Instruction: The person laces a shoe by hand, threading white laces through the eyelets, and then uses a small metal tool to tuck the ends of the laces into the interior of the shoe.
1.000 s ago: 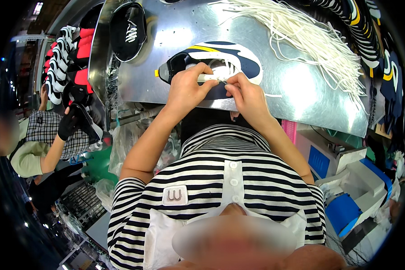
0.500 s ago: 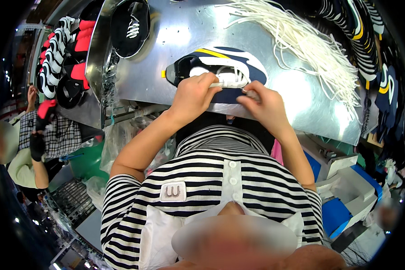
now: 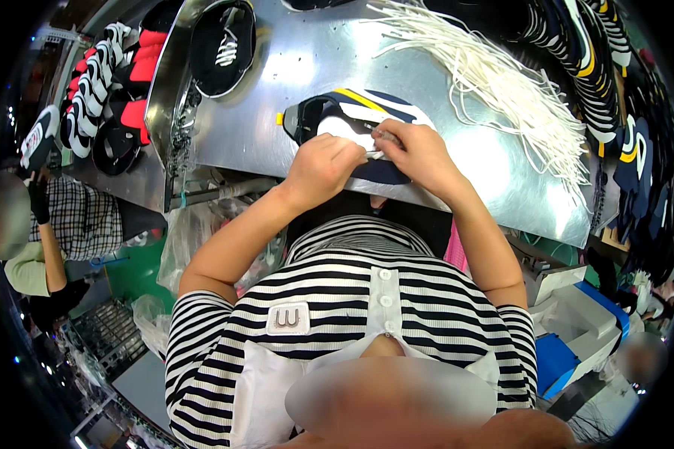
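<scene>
A navy shoe upper (image 3: 380,171) with white panels and a yellow stripe lies sideways on the metal table, its collar toward the left. My left hand (image 3: 323,165) is closed at the near edge of its opening, with a white shoelace (image 3: 372,154) pinched at the fingertips. Just right of it, my right hand (image 3: 419,152) reaches over the lacing area with thumb and forefinger pressed together. Those fingertips are on the lace too, though its end is hidden by the fingers.
A heap of white laces (image 3: 502,93) spreads over the right side of the metal table (image 3: 307,63). Far left lies a laced black shoe upper (image 3: 222,49). Striped uppers (image 3: 588,63) hang at right. At left, a co-worker's gloved hand (image 3: 39,198) is near a raised shoe (image 3: 40,138).
My right hand has moved left and up, from the shoe's near right edge to beside my left hand. The lace loop standing over the opening is no longer visible. The co-worker's gloved hand has risen.
</scene>
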{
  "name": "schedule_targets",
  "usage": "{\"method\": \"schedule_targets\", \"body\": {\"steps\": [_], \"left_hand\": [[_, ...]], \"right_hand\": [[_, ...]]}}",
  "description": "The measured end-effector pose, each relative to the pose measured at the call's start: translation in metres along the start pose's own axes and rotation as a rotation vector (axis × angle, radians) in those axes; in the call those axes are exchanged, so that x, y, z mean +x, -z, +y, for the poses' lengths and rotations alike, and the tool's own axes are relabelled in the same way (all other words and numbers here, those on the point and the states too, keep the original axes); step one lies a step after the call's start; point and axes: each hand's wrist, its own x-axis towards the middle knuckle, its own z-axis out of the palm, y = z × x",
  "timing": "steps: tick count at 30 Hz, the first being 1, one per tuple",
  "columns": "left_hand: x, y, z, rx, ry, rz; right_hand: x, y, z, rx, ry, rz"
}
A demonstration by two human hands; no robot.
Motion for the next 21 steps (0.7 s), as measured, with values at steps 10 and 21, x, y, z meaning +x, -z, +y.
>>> {"method": "schedule_targets", "body": {"steps": [10, 21], "left_hand": [[0.005, 0.004, 0.002, -0.057, -0.013, -0.016], [0.013, 0.015, -0.002, -0.287, 0.273, -0.264]], "right_hand": [[0.000, -0.019, 0.011, 0.389, -0.048, 0.121], [0.012, -0.009, 0.025, 0.714, 0.090, 0.391]]}}
